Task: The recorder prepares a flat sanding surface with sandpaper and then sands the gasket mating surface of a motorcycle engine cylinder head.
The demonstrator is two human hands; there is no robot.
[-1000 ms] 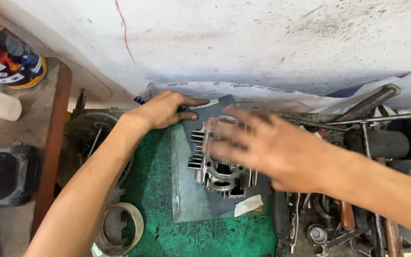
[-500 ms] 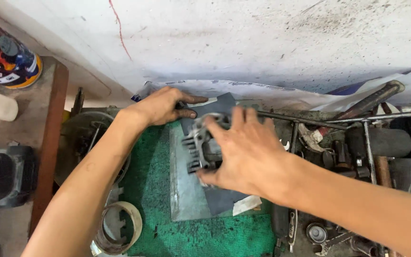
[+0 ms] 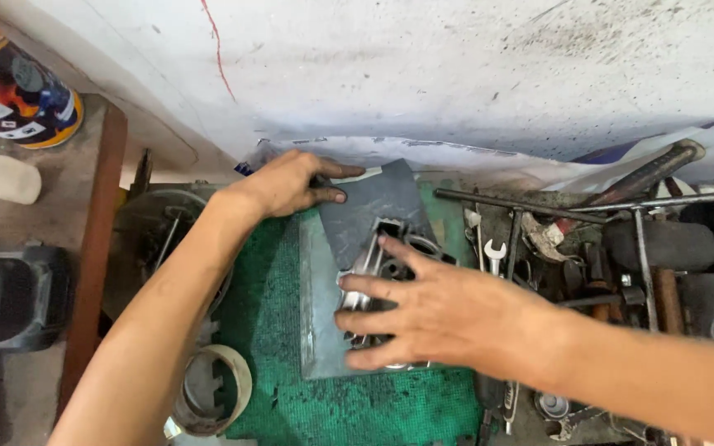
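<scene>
While left hand (image 3: 287, 186) pins sandpaper (image 3: 365, 211), right hand (image 3: 448, 314) covers cylinder (image 3: 382, 264).

The right hand (image 3: 448, 318) covers most of the finned metal engine part (image 3: 386, 256), while the spray can (image 3: 14, 83) runs off the left edge.
</scene>
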